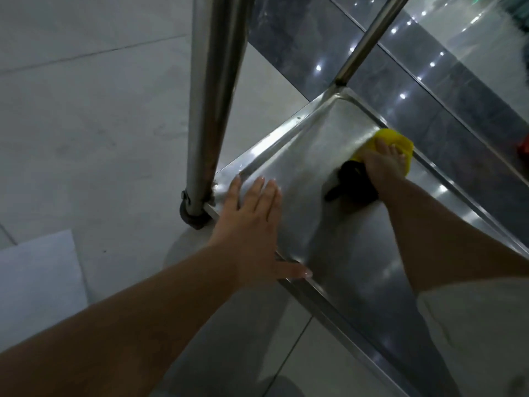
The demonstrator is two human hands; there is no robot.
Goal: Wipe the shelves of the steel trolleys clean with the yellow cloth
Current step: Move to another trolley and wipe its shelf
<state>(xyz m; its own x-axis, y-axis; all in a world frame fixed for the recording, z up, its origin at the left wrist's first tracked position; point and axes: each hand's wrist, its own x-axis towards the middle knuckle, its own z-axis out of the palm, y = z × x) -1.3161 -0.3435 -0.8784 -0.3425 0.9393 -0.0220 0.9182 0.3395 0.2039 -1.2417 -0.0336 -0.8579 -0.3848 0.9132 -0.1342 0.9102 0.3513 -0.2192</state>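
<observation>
The right hand (385,164) is pressing the yellow cloth (399,141) flat against the shelf (329,224) rim at two o'clock — the flat, open left hand (252,224) is bracing at nine — so the wheeled trolley is risking a roll

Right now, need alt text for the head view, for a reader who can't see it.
A person's right hand presses a crumpled yellow cloth onto the far side of a shiny steel trolley shelf. The left hand lies flat, fingers straight, on the shelf's near corner beside a round steel upright post. Pale floor tiles show beyond the trolley.
</observation>
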